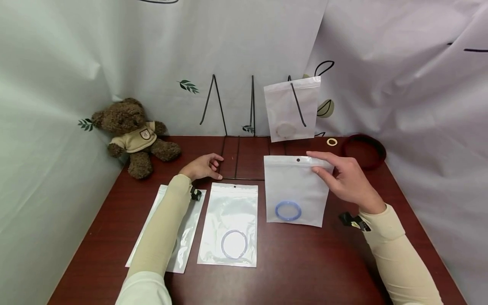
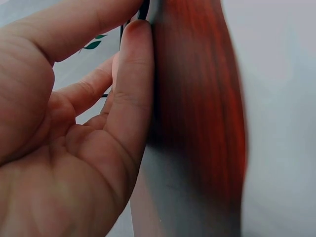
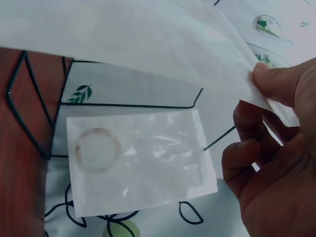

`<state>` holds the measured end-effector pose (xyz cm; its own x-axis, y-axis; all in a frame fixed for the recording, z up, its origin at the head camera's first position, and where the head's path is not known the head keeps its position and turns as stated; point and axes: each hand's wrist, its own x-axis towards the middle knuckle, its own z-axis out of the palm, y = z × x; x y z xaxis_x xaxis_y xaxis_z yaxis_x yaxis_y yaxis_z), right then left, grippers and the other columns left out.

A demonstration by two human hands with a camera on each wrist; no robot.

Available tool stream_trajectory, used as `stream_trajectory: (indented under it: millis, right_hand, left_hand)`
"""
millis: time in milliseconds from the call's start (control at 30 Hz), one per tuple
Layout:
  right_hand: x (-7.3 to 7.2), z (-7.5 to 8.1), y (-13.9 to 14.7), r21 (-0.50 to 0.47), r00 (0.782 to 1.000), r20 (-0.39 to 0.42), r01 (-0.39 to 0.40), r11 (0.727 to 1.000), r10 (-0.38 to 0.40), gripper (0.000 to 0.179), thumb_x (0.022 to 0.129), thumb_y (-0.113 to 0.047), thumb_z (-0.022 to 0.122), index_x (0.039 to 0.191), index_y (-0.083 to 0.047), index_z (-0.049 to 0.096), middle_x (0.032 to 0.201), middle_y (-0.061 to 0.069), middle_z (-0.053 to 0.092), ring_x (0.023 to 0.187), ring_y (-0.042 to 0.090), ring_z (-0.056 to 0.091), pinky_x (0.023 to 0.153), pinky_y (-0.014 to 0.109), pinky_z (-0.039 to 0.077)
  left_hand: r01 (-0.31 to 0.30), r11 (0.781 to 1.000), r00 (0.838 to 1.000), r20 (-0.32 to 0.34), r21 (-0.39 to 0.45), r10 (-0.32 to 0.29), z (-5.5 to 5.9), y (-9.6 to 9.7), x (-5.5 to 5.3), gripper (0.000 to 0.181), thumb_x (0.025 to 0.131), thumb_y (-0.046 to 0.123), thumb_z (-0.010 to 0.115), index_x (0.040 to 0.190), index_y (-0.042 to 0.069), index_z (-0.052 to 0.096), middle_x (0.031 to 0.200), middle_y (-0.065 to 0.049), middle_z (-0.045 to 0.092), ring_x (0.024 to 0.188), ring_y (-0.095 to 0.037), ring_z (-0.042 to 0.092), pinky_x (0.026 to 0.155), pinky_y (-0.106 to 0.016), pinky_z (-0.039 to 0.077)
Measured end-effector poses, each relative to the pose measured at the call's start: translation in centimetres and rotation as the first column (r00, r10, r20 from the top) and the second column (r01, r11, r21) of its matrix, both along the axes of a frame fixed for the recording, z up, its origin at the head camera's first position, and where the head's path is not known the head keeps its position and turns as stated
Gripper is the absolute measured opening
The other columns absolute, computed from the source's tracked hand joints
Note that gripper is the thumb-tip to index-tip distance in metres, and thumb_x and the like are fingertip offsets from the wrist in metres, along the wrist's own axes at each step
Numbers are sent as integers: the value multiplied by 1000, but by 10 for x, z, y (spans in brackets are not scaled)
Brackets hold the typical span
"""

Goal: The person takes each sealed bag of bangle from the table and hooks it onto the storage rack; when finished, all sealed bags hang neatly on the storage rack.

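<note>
My right hand (image 1: 348, 180) pinches the top right corner of a white zip bag (image 1: 293, 182) and holds it upright. A blue bangle (image 1: 288, 210) shows low in this bag, and a small hole is punched near its top edge. My left hand (image 1: 202, 167) rests at the near left corner of a black wire display rack (image 1: 237, 159), fingers loosely bent beside the base wire. From the rack's right hook hangs another white bag (image 1: 280, 110); its pale ring (image 3: 98, 150) is clearer in the right wrist view. The other two hooks stand bare.
Two silvery zip bags lie flat: one bag (image 1: 207, 250) has a bangle in it, the other bag (image 1: 190, 237) is partly under my left forearm. A teddy bear (image 1: 131, 135) sits back left. A small ring (image 1: 331, 142) and a dark red band (image 1: 377, 146) lie back right.
</note>
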<state>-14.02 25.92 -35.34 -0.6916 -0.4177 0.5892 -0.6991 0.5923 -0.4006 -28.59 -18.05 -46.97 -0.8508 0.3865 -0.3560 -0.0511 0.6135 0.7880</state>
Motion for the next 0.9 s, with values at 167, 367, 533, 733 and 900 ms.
stream_trajectory:
  millis: [167,367,533,733,900]
  right_hand:
    - [-3,5,-2,-28,998,-67,-3,1000,1,55,79,2,80,130,-14,68,112,5,76,53,-7,26,54,14,31]
    - [-13,11,-2,-57,994,-112,7,998,-13,52,81,2,78,130,-14,69,107,4,76,53,-5,23,55,15,30]
    - [-22,16,-2,-74,992,-121,30,997,-39,49,83,-1,77,130,-16,69,114,5,75,50,-5,27,55,16,31]
    - [-32,23,-1,-104,988,-143,48,993,-63,48,82,-1,79,127,-14,70,107,6,76,49,-4,29,51,16,29]
    - [-39,28,1,-126,982,-153,87,988,-106,48,81,1,79,126,-12,70,75,4,69,44,-4,27,49,16,27]
  left_hand:
    - [3,1000,1000,-2,-6,-3,-1,-1,0,69,77,14,88,137,19,53,112,-7,47,100,-23,47,86,-34,43]
    - [-1,1000,1000,-9,8,1,-2,0,0,68,77,11,87,136,17,53,111,-7,47,100,-23,47,87,-35,43]
    - [2,1000,1000,-12,10,-1,0,1,0,70,77,12,87,137,17,52,111,-7,47,100,-23,46,87,-35,43]
    - [-11,1000,1000,10,4,10,0,1,1,69,78,12,87,136,19,52,113,-8,47,101,-24,46,88,-37,42]
    - [-5,1000,1000,3,-1,5,0,2,1,70,77,13,88,137,18,52,112,-7,47,101,-23,46,87,-35,43]
